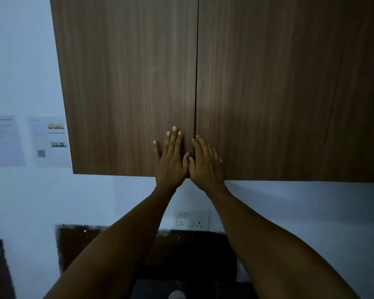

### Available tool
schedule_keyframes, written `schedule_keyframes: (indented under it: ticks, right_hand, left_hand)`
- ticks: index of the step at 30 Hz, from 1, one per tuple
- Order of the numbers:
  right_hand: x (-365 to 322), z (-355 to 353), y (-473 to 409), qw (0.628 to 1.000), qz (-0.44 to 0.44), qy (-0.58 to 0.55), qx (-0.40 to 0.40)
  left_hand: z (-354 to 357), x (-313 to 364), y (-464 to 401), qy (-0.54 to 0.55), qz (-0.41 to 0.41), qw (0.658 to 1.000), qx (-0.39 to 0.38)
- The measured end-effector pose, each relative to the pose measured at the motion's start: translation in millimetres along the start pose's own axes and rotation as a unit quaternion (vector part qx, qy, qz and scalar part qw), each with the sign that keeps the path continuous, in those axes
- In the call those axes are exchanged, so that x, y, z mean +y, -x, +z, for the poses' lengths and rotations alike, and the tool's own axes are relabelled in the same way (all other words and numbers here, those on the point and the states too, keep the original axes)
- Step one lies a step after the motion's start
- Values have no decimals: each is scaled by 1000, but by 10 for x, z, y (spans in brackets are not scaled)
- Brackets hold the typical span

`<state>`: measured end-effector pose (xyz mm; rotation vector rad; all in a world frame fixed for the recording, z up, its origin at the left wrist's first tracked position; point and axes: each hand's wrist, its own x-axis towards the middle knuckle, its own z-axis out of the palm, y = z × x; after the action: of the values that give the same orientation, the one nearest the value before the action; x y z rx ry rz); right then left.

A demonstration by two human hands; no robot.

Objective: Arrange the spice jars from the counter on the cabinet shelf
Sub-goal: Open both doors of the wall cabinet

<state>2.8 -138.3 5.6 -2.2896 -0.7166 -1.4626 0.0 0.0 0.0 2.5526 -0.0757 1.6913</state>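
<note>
We see our two forearms bare from the bottom edge of the view up to the wrists, with no sleeve, watch or band showing on either. Our left hand (pixel 170 160) has short nails that show pale at the fingertips, and it wears no ring that we can make out. Our right hand (pixel 205 162) is likewise bare, one pale nail showing at its outer edge.

The closed cabinet doors (pixel 225 83) hide the shelf behind them, and the frame cuts them off above and right. Left of the cabinet, the print on two wall papers (pixel 50 141) is unreadable. Below it, both forearms hide much of the dark desk (pixel 192 255).
</note>
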Motion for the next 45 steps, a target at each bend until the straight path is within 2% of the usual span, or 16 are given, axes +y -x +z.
schedule_keyframes:
  ticks: [3, 6, 11, 12, 14, 16, 17, 21, 23, 26, 29, 32, 38, 41, 43, 45]
  right_hand:
    - [-56, 40, 66, 999, 7, -36, -27]
    - [-116, 40, 61, 996, 21, -54, -65]
    - [-141, -1, -25, 993, 57, -73, -76]
    - [-154, -5, -30, 992, 60, -80, -75]
    - [-160, -14, -43, 990, 65, -94, -81]
    - [-164, -40, -52, 987, 70, -112, -87]
    - [-170, -47, -60, 986, 73, -121, -87]
    - [-160, -144, -147, 971, 127, -187, -75]
    - [-164, -215, -220, 954, 179, -233, -58]
    - [-195, -322, -343, 923, 229, -303, -58]
    - [-254, -366, -420, 918, 235, -310, -72]
    - [-299, -362, -449, 913, 233, -325, -83]
    - [-379, -480, -496, 910, 249, -320, -86]
    - [-588, -646, -538, 873, 269, -397, -94]
    - [-829, -770, -561, 857, 260, -440, -71]
    - [-1119, -906, -531, 858, 253, -446, -23]
  left_hand:
    - [31, 23, 170, 63, -129, 990, 11]
    - [42, 94, 287, 135, -283, 950, 17]
    - [-52, 155, 86, 261, -397, 875, 94]
    - [-73, 175, 28, 277, -451, 842, 109]
    - [-122, 210, -77, 314, -580, 740, 134]
    - [-163, 238, -132, 368, -654, 638, 173]
    - [-185, 240, -159, 389, -672, 600, 193]
    - [-299, 120, -232, 415, -736, 473, 251]
    - [-340, 20, -168, 428, -755, 435, 240]
    - [-388, -31, -16, 488, -745, 402, 213]
    - [-435, 30, 22, 552, -713, 376, 214]
    - [-425, 66, 58, 558, -714, 362, 220]
    - [-606, 96, 189, 522, -711, 414, 224]
    - [-868, 121, 253, 501, -719, 440, 194]
    - [-1056, 93, 277, 468, -741, 446, 183]
    - [-1262, 19, 295, 431, -758, 463, 157]
